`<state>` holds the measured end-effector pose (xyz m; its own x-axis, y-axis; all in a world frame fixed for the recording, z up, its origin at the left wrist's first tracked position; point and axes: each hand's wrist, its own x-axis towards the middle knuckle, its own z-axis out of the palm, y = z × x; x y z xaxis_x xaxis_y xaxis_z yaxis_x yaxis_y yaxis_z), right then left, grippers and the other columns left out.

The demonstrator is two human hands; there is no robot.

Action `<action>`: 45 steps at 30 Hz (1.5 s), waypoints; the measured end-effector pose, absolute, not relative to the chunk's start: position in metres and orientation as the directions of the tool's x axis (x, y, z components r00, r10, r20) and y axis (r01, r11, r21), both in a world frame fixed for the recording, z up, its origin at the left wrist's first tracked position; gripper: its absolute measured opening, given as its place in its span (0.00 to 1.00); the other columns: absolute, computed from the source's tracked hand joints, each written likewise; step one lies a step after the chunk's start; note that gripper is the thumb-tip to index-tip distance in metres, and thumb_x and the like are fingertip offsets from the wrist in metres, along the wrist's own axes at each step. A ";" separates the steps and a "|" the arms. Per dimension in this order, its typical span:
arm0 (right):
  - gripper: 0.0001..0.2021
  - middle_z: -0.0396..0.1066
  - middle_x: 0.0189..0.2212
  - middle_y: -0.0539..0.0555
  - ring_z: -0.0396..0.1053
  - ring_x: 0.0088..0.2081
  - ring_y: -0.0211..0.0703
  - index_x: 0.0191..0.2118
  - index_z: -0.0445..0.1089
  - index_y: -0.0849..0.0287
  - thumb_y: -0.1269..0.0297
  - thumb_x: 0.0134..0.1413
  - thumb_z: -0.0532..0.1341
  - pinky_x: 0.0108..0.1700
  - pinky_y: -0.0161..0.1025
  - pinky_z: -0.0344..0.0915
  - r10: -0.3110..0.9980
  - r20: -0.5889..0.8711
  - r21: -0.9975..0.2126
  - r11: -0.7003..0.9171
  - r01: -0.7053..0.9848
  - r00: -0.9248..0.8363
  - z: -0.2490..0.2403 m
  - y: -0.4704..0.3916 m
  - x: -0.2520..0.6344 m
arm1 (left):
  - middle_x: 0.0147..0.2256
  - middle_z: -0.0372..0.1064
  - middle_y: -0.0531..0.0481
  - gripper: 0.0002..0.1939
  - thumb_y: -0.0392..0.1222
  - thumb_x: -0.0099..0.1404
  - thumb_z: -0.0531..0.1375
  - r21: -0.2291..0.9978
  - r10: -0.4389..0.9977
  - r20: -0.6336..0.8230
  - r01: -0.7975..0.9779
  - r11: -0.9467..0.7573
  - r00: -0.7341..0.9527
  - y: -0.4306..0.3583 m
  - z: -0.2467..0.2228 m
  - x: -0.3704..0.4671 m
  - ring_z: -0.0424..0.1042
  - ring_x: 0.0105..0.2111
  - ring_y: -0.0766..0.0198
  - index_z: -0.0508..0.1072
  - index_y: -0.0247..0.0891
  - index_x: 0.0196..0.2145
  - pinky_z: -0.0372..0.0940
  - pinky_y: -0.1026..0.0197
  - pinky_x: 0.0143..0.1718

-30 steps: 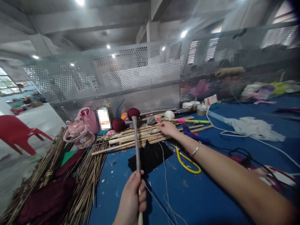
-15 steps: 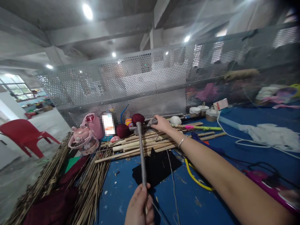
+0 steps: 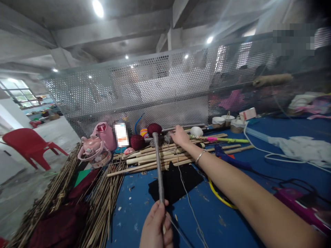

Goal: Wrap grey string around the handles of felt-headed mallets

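Observation:
My left hand (image 3: 157, 220), at the bottom middle, grips a thin stick wrapped in grey yarn (image 3: 159, 172); its wider end points away from me. At the back of the table my right hand (image 3: 180, 137) is beside a small grey yarn ball (image 3: 169, 138), thumb at its edge and index finger raised apart from it. A grey strand (image 3: 186, 189) runs down over the sticks and a black cloth (image 3: 176, 182). Maroon yarn balls (image 3: 137, 142) and a white yarn ball (image 3: 196, 131) lie near the right hand.
Bare wooden sticks (image 3: 147, 160) cross the blue table (image 3: 131, 220). Bundled twigs (image 3: 103, 203), a pink cup (image 3: 97, 155) and maroon cloth (image 3: 58, 224) are left. A blue glue gun (image 3: 230, 159), covered jars (image 3: 237, 125) and white cloth (image 3: 297, 150) are right. A perforated panel (image 3: 160, 89) stands behind.
My right hand has shifted slightly right of the grey yarn ball, which sits a little lower, and its fingers have loosened. The left hand still grips the stick; the view has shifted slightly.

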<state>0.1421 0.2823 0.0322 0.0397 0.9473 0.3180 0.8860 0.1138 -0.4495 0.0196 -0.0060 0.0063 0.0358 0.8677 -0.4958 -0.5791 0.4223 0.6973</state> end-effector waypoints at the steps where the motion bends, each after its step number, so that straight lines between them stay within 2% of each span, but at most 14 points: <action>1: 0.20 0.66 0.44 0.63 0.65 0.44 0.50 0.46 0.63 0.63 0.55 0.50 0.54 0.43 0.40 0.58 0.937 0.348 -0.397 0.134 0.908 0.014 0.032 0.278 0.142 | 0.14 0.50 0.63 0.30 0.60 0.41 0.63 0.693 0.868 -0.496 -0.585 0.421 0.038 -0.006 0.006 0.020 0.40 0.10 0.81 0.61 0.38 0.36 0.32 0.72 0.12; 4: 0.26 0.70 0.37 0.67 0.66 0.43 0.54 0.37 0.70 0.65 0.46 0.52 0.48 0.43 0.44 0.58 0.966 0.248 -0.288 0.148 0.946 -0.076 0.033 0.269 0.140 | 0.15 0.49 0.63 0.29 0.60 0.43 0.62 0.688 0.863 -0.503 -0.585 0.430 0.043 -0.007 0.006 0.020 0.40 0.10 0.80 0.60 0.39 0.36 0.32 0.72 0.11; 6: 0.31 0.70 0.35 0.69 0.67 0.42 0.56 0.33 0.72 0.68 0.42 0.50 0.46 0.41 0.45 0.59 0.983 0.169 -0.267 0.110 0.957 -0.066 0.031 0.266 0.137 | 0.15 0.49 0.63 0.29 0.61 0.44 0.62 0.696 0.861 -0.506 -0.571 0.435 0.038 -0.008 0.008 0.020 0.40 0.10 0.80 0.60 0.40 0.37 0.32 0.72 0.11; 8: 0.32 0.71 0.35 0.69 0.67 0.42 0.56 0.33 0.72 0.68 0.41 0.48 0.47 0.41 0.44 0.60 0.987 0.157 -0.276 0.079 0.958 -0.036 0.028 0.266 0.134 | 0.15 0.49 0.63 0.29 0.61 0.43 0.62 0.705 0.863 -0.505 -0.561 0.433 0.031 -0.008 0.010 0.021 0.40 0.10 0.80 0.60 0.40 0.36 0.32 0.72 0.11; 10: 0.25 0.71 0.36 0.67 0.67 0.42 0.55 0.33 0.73 0.67 0.46 0.46 0.54 0.41 0.43 0.60 0.987 0.159 -0.323 0.069 0.944 -0.018 0.025 0.268 0.131 | 0.15 0.50 0.63 0.30 0.62 0.43 0.62 0.710 0.867 -0.498 -0.559 0.428 0.031 -0.008 0.011 0.021 0.40 0.10 0.80 0.60 0.40 0.36 0.32 0.72 0.11; 12: 0.16 0.72 0.35 0.65 0.67 0.43 0.54 0.31 0.73 0.65 0.54 0.43 0.59 0.41 0.42 0.60 0.989 0.147 -0.385 0.067 0.920 -0.011 0.025 0.272 0.129 | 0.15 0.50 0.63 0.29 0.61 0.43 0.61 0.710 0.872 -0.488 -0.564 0.421 0.037 -0.008 0.010 0.021 0.39 0.10 0.81 0.60 0.39 0.36 0.31 0.72 0.11; 15: 0.08 0.72 0.33 0.63 0.68 0.41 0.53 0.25 0.72 0.63 0.63 0.43 0.60 0.38 0.40 0.61 0.991 0.134 -0.466 0.087 0.881 -0.027 0.033 0.280 0.127 | 0.15 0.50 0.63 0.28 0.61 0.44 0.62 0.708 0.882 -0.469 -0.581 0.402 0.039 -0.007 0.007 0.021 0.39 0.09 0.81 0.60 0.39 0.35 0.31 0.72 0.11; 18: 0.10 0.73 0.28 0.61 0.70 0.31 0.44 0.24 0.71 0.64 0.65 0.49 0.56 0.31 0.35 0.62 0.989 0.124 -0.561 0.135 0.817 -0.078 0.050 0.290 0.122 | 0.14 0.50 0.63 0.28 0.60 0.43 0.62 0.698 0.881 -0.471 -0.596 0.397 0.035 -0.007 0.007 0.021 0.39 0.09 0.81 0.61 0.38 0.35 0.31 0.71 0.11; 20: 0.13 0.72 0.25 0.59 0.68 0.24 0.37 0.27 0.70 0.65 0.67 0.55 0.50 0.26 0.31 0.62 0.985 0.132 -0.632 0.172 0.756 -0.114 0.062 0.296 0.118 | 0.15 0.50 0.63 0.28 0.60 0.44 0.62 0.692 0.877 -0.479 -0.600 0.402 0.035 -0.007 0.007 0.021 0.39 0.09 0.81 0.61 0.39 0.36 0.31 0.71 0.11; 24: 0.14 0.72 0.27 0.57 0.63 0.19 0.31 0.33 0.68 0.65 0.68 0.58 0.46 0.23 0.29 0.60 0.964 0.217 -0.705 0.264 0.659 -0.155 0.084 0.302 0.115 | 0.15 0.51 0.63 0.27 0.60 0.45 0.62 0.690 0.879 -0.475 -0.604 0.399 0.038 -0.007 0.007 0.021 0.40 0.09 0.81 0.61 0.39 0.35 0.31 0.71 0.11; 33: 0.12 0.66 0.25 0.52 0.61 0.25 0.33 0.32 0.68 0.64 0.65 0.54 0.50 0.31 0.31 0.59 0.888 0.422 -0.688 0.445 0.573 -0.183 0.128 0.309 0.127 | 0.14 0.50 0.63 0.27 0.59 0.45 0.62 0.681 0.876 -0.480 -0.609 0.406 0.047 -0.007 0.005 0.021 0.39 0.10 0.81 0.61 0.39 0.36 0.30 0.71 0.12; 36: 0.11 0.64 0.24 0.51 0.61 0.26 0.34 0.31 0.66 0.64 0.65 0.54 0.50 0.31 0.33 0.60 0.823 0.547 -0.678 0.542 0.496 -0.152 0.144 0.308 0.130 | 0.15 0.50 0.63 0.26 0.59 0.46 0.62 0.690 0.884 -0.465 -0.609 0.391 0.041 -0.006 0.005 0.021 0.40 0.10 0.80 0.61 0.39 0.36 0.31 0.71 0.12; 41: 0.13 0.64 0.31 0.53 0.62 0.35 0.37 0.35 0.62 0.61 0.59 0.59 0.45 0.36 0.37 0.61 0.565 0.824 -0.502 0.763 0.407 -0.044 0.177 0.294 0.136 | 0.15 0.50 0.63 0.26 0.59 0.47 0.61 0.700 0.878 -0.476 -0.582 0.414 0.052 -0.007 0.007 0.021 0.40 0.09 0.80 0.61 0.39 0.36 0.31 0.72 0.11; 45: 0.14 0.64 0.38 0.54 0.61 0.41 0.39 0.40 0.58 0.57 0.55 0.61 0.42 0.39 0.38 0.61 0.426 0.904 -0.394 0.847 0.358 -0.015 0.207 0.258 0.145 | 0.16 0.50 0.63 0.26 0.59 0.46 0.61 0.709 0.870 -0.492 -0.561 0.427 0.041 -0.009 0.012 0.021 0.41 0.10 0.80 0.61 0.39 0.37 0.32 0.72 0.11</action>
